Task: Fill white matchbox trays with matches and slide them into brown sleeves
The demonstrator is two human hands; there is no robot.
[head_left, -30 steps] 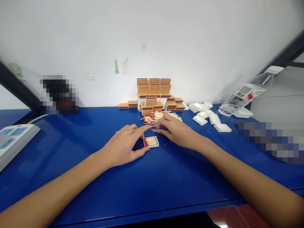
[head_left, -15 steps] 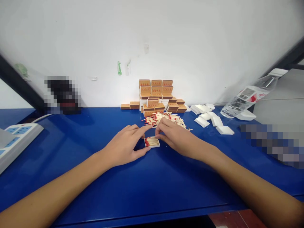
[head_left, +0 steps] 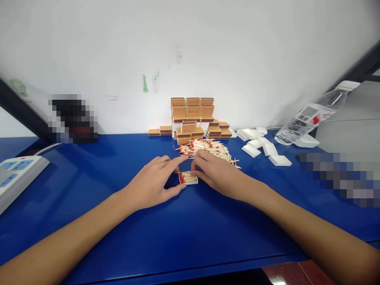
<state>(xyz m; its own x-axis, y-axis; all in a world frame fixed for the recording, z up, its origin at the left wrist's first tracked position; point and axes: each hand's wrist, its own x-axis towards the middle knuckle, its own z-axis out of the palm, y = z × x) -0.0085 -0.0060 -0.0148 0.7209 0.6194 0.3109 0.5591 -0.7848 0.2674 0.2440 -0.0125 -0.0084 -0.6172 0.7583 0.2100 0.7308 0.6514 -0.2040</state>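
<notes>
A small white matchbox tray filled with red-tipped matches lies on the blue table. My left hand pinches the tray's left end between thumb and forefinger. My right hand grips the tray's right end, fingers curled over the matches. Just behind my hands lies a loose pile of matches.
Orange matchboxes are stacked against the white wall. Several empty white trays lie to the right, beside a tipped plastic bottle. A white power strip sits at the left edge. Blurred patches cover objects at far left and far right.
My right hand came back from the match pile to the tray and now grips its right end. The left hand has kept its hold on the tray.
</notes>
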